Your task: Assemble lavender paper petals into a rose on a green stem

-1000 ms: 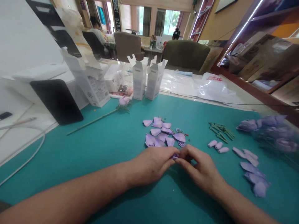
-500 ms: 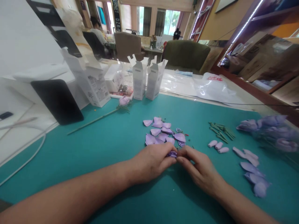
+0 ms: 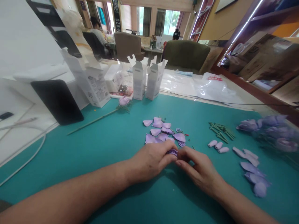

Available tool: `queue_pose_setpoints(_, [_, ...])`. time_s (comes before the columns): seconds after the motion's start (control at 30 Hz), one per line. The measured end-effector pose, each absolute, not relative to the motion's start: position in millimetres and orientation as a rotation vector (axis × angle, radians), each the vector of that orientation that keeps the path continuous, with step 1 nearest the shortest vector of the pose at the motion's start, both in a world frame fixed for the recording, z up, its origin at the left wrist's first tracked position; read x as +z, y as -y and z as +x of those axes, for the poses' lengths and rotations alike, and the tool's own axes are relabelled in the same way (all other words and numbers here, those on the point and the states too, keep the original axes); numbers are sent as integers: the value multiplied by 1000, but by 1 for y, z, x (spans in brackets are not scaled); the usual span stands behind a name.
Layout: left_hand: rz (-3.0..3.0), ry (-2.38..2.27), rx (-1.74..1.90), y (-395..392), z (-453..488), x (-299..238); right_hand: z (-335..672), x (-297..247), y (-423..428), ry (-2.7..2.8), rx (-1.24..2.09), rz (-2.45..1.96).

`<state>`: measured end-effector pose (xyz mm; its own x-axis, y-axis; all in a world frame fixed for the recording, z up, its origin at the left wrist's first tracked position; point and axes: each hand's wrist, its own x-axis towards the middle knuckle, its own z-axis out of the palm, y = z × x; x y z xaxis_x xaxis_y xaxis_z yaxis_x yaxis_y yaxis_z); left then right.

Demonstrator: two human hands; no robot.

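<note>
Both my hands meet low on the teal mat [image 3: 112, 146]. My left hand [image 3: 151, 161] pinches a small purple flower piece [image 3: 173, 152] between thumb and fingers. My right hand [image 3: 198, 169] has its fingers curled against the same piece from the right. Just beyond the fingertips lies a heap of loose purple petals [image 3: 161, 132] with small round purple parts [image 3: 181, 143]. A finished purple flower on a long green stem [image 3: 100, 117] lies further back to the left.
Green stem bits [image 3: 220, 130], pale bud pieces [image 3: 218, 145] and more petals [image 3: 253, 174] lie to the right, with assembled purple flowers [image 3: 271, 129] at the edge. White cartons [image 3: 147, 79] and a black tablet [image 3: 57, 101] stand behind. People sit far back.
Both hands have crept slightly forward toward the petal heap, still working the small purple piece between their fingertips. Nothing else on the mat moved.
</note>
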<state>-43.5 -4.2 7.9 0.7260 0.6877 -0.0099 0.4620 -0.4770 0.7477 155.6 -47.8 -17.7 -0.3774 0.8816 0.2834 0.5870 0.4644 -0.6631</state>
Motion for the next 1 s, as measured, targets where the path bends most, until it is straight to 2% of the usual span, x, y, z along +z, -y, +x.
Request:
queue_pose_setpoints(0.5, [2299, -927, 179, 5, -43, 10, 155, -17, 49, 2108, 570, -1173])
queue_pose_setpoints(1.0, [2515, -908, 222, 2, -44, 7, 155, -12, 50, 2086, 612, -1237])
